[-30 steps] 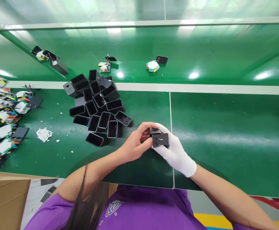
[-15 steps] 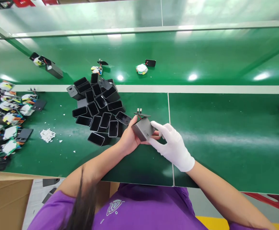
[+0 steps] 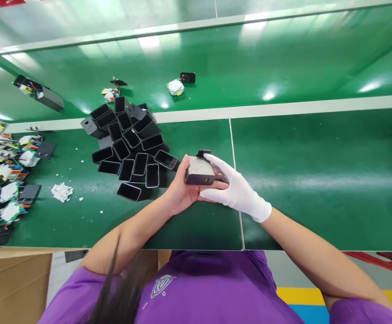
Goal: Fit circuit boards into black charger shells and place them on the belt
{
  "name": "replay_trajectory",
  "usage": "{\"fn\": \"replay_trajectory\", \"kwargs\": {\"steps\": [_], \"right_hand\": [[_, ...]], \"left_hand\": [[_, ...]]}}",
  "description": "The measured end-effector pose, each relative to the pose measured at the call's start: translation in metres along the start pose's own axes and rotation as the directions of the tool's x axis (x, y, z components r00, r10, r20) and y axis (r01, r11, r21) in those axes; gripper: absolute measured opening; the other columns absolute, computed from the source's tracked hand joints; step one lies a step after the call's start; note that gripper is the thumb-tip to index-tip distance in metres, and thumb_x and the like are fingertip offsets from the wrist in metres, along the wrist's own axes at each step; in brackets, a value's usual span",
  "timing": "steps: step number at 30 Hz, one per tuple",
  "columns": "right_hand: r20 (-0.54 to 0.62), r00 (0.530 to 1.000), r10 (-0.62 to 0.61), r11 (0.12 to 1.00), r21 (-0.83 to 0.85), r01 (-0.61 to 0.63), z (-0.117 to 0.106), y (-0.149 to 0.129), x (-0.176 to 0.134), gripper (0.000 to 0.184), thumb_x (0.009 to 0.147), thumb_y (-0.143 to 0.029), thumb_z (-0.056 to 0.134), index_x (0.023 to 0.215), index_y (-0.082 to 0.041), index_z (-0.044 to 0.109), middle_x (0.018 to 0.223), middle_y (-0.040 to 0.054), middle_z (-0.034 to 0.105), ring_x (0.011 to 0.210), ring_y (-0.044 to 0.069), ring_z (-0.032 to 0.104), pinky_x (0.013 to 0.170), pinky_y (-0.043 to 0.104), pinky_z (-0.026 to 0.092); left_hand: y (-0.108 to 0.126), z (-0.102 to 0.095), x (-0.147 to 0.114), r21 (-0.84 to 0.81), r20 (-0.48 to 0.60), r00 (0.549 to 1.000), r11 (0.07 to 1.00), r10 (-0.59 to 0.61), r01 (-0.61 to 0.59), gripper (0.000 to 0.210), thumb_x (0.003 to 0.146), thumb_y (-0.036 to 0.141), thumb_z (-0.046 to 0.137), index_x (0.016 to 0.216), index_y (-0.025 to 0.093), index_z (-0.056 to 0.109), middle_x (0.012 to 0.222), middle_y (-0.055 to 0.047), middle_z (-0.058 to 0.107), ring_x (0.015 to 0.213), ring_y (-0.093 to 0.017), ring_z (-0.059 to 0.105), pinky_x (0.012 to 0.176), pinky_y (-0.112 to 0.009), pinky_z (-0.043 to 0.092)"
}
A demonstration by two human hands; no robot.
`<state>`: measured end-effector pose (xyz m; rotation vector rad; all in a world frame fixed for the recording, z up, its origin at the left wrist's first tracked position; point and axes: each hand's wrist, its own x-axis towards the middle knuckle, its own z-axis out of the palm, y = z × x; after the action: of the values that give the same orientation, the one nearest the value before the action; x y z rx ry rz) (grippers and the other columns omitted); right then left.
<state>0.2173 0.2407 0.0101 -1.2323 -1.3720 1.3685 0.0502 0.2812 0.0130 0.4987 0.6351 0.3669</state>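
Observation:
A dark grey box-shaped case (image 3: 200,167) lies tilted in my bare left hand (image 3: 181,191), thumb along its left side and fingers beneath. A small hole shows in its near end. My white-gloved right hand (image 3: 238,189) grips it from the right, thumb by the near end and fingertips at a black end plate (image 3: 203,153) on the far end. Whatever is inside the case is hidden. Just left of my hands, a pile of open, hollow black cases (image 3: 140,164) rests on the green bench (image 3: 317,189).
Circuit boards (image 3: 9,173) with white pads and black plates are heaped at far left. White scraps (image 3: 61,192) lie near them. Along the back are a board with a black plate (image 3: 175,87), another board (image 3: 110,94) and a grey case (image 3: 49,98). A cardboard box (image 3: 14,288) stands below left.
Both hands have turned the case so its near end faces me and its top lies flatter. The end plate now sits closer against the far end. My view has shifted slightly.

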Motion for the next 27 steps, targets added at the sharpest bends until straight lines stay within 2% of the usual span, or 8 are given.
{"fn": "replay_trajectory", "kwargs": {"steps": [2, 6, 12, 19, 21, 23, 25, 27], "right_hand": [[0.037, 0.999, 0.014, 1.0, -0.001, -0.014, -0.001, -0.001, -0.001, 0.082, 0.074, -0.03, 0.077, 0.147, -0.024, 0.042, 0.136, 0.0089, 0.059, 0.12, 0.026, 0.06, 0.104, 0.044, 0.05], [0.035, 0.999, 0.004, 1.0, -0.026, -0.003, -0.002, 0.0, -0.002, 0.08, 0.075, -0.032, 0.076, 0.147, -0.026, 0.042, 0.139, 0.0088, 0.057, 0.12, 0.026, 0.059, 0.102, 0.044, 0.051], [0.045, 0.999, 0.002, 0.998, -0.061, 0.0, -0.003, -0.001, -0.002, 0.079, 0.077, -0.034, 0.075, 0.148, -0.024, 0.041, 0.136, 0.0098, 0.058, 0.12, 0.026, 0.059, 0.1, 0.044, 0.052], [0.044, 0.999, -0.014, 0.998, -0.059, 0.017, -0.003, -0.003, -0.004, 0.079, 0.077, -0.033, 0.076, 0.148, -0.026, 0.041, 0.135, 0.0082, 0.057, 0.12, 0.026, 0.058, 0.1, 0.043, 0.053], [0.06, 0.998, -0.03, 0.999, -0.032, 0.032, -0.003, -0.003, -0.005, 0.08, 0.078, -0.034, 0.076, 0.149, -0.028, 0.039, 0.14, 0.0082, 0.055, 0.123, 0.026, 0.057, 0.104, 0.044, 0.05], [0.079, 0.995, -0.061, 0.998, 0.018, 0.06, -0.005, -0.002, -0.006, 0.083, 0.078, -0.04, 0.076, 0.15, -0.029, 0.036, 0.145, 0.0084, 0.052, 0.13, 0.028, 0.053, 0.109, 0.047, 0.045], [0.08, 0.993, -0.091, 0.994, 0.062, 0.086, -0.006, -0.001, -0.007, 0.083, 0.079, -0.05, 0.075, 0.149, -0.03, 0.036, 0.148, 0.0092, 0.049, 0.136, 0.029, 0.047, 0.112, 0.049, 0.041], [0.079, 0.992, -0.097, 0.993, 0.08, 0.091, -0.008, -0.001, -0.007, 0.076, 0.081, -0.055, 0.071, 0.146, -0.029, 0.041, 0.145, 0.0098, 0.052, 0.133, 0.03, 0.051, 0.109, 0.049, 0.044]], "left_hand": [[0.001, 0.0, -0.001, 0.001, 0.007, 1.0, 1.0, 0.003, -0.003, 0.089, 0.081, 0.088, 0.022, 0.1, 0.013, 0.066, 0.09, -0.017, 0.077, 0.084, -0.028, 0.072, 0.074, -0.036, 0.055], [0.001, -0.002, -0.001, 0.004, 0.018, 1.0, 1.0, -0.017, 0.017, 0.088, 0.08, 0.09, 0.019, 0.094, 0.015, 0.064, 0.088, -0.016, 0.077, 0.08, -0.027, 0.071, 0.077, -0.038, 0.054], [0.0, -0.001, 0.0, 0.019, -0.006, 1.0, 1.0, -0.015, 0.015, 0.088, 0.079, 0.09, 0.018, 0.091, 0.015, 0.062, 0.088, -0.017, 0.077, 0.085, -0.029, 0.071, 0.079, -0.04, 0.053], [0.0, 0.002, 0.001, 0.096, -0.021, 0.999, 0.995, 0.035, -0.033, 0.089, 0.077, 0.091, 0.022, 0.09, 0.015, 0.064, 0.09, -0.018, 0.076, 0.087, -0.031, 0.071, 0.073, -0.039, 0.054], [-0.003, 0.002, 0.001, 0.146, -0.028, 0.994, 0.984, 0.103, -0.098, 0.089, 0.075, 0.092, 0.027, 0.096, 0.015, 0.064, 0.092, -0.017, 0.076, 0.091, -0.033, 0.071, 0.071, -0.038, 0.055], [-0.007, 0.002, 0.001, 0.241, -0.051, 0.97, 0.946, 0.237, -0.218, 0.081, 0.072, 0.089, 0.046, 0.105, 0.016, 0.062, 0.095, -0.014, 0.075, 0.09, -0.031, 0.071, 0.07, -0.037, 0.055], [-0.012, 0.002, -0.001, 0.401, -0.073, 0.918, 0.855, 0.389, -0.33, 0.072, 0.068, 0.072, 0.071, 0.115, 0.019, 0.057, 0.102, -0.011, 0.073, 0.089, -0.028, 0.071, 0.072, -0.035, 0.055], [-0.015, 0.003, -0.004, 0.585, -0.043, 0.869, 0.718, 0.493, -0.378, 0.068, 0.065, 0.051, 0.085, 0.118, 0.023, 0.053, 0.108, -0.008, 0.07, 0.091, -0.024, 0.069, 0.075, -0.032, 0.055]]}}
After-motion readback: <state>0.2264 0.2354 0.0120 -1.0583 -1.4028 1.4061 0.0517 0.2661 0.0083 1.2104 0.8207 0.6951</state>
